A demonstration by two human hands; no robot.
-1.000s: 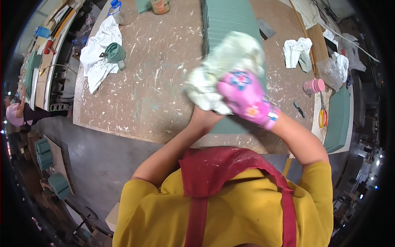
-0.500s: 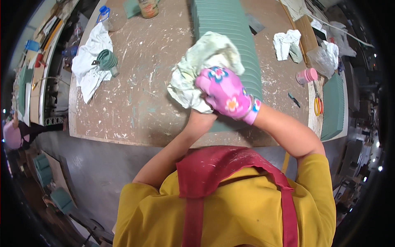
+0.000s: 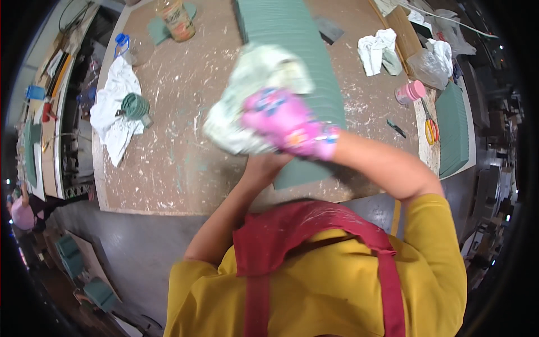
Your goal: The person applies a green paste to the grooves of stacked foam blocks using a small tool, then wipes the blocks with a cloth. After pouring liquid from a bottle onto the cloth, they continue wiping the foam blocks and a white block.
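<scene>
My right hand (image 3: pixel 281 121), in a pink flowered glove, is closed on a crumpled whitish rag (image 3: pixel 264 64), and both are smeared by motion. The rag lies over a long row of overlapping grey-green sheets (image 3: pixel 286 25) and the table to its left. My left hand (image 3: pixel 266 166) is bare and sits below the rag's lower edge, near the front end of the sheets; its fingers are hidden under the rag and glove. A single flat green sheet end (image 3: pixel 300 175) shows beside it.
On the left of the paint-specked table (image 3: pixel 174 123), a coiled green strip (image 3: pixel 135 106) rests on a white cloth (image 3: pixel 115 121). A labelled jar (image 3: pixel 178 25) stands at the back. Right lie a pink-lidded bottle (image 3: pixel 410 92), scissors (image 3: pixel 431 130) and stacked green sheets (image 3: pixel 453 129).
My right hand and the rag have shifted left in the picture and are now blurred. The view has also turned slightly, so the table items sit further left.
</scene>
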